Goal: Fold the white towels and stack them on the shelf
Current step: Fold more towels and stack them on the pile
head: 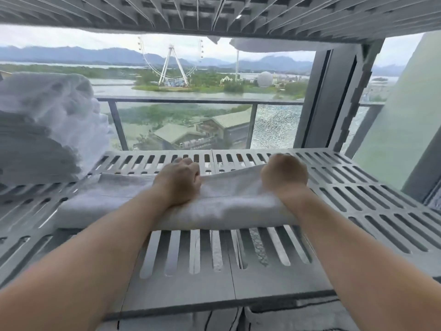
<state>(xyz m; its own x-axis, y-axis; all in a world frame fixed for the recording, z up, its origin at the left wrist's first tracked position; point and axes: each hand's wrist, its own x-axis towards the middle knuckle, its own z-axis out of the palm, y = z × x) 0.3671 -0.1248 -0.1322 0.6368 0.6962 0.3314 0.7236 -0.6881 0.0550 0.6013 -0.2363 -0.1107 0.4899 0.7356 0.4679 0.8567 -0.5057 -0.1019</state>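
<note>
Nearest us, two bare forearms reach in over the front edge of the grey slatted plastic shelf [358, 199]. At the shelf's left edge, toward the back, sits a tall stack of fluffy white towels [43, 120], well apart from the hands. The left hand [177, 181] is fisted, its fingers curled down into the folded white terry towel [229, 201], which lies crosswise in the middle of the shelf, its long side parallel to the front edge. The right hand [284, 174] is curled too, clamped on the towel's far edge, which rises in a ridge between the two fists.

We judge the main risk to be the layers sliding. If one fist pulls harder than the other, the fold could skew or open. The slats could also snag the pile as the towel is dragged.

The towel looks thick and soft, with several layers and a rounded near fold. Its left end lies flatter, with a thin layer showing, and its right end hides under the right wrist.
</note>
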